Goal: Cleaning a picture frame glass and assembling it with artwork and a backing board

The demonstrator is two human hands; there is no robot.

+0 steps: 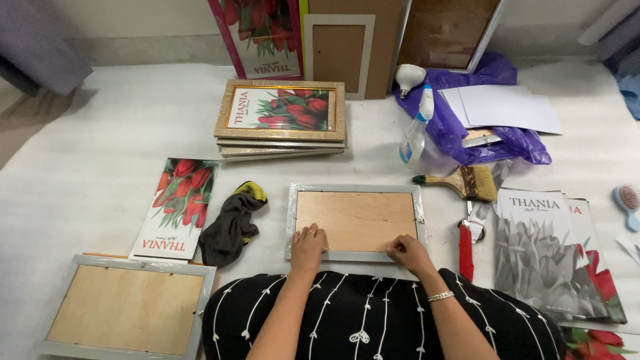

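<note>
Fingers of both hands press flat, curled slightly, on the near edge of a silver picture frame (355, 221) lying face down on the white table (100, 133); neither grips it. Left hand (309, 245) rests at its lower-left corner, right hand (408, 253) near the lower-right, paintbrush (462, 182) just beyond

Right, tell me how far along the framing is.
Done: a stack of framed tulip prints. In hand: left hand and right hand press the near edge of a face-down silver frame. Left: a loose tulip print and another face-down frame.
</note>
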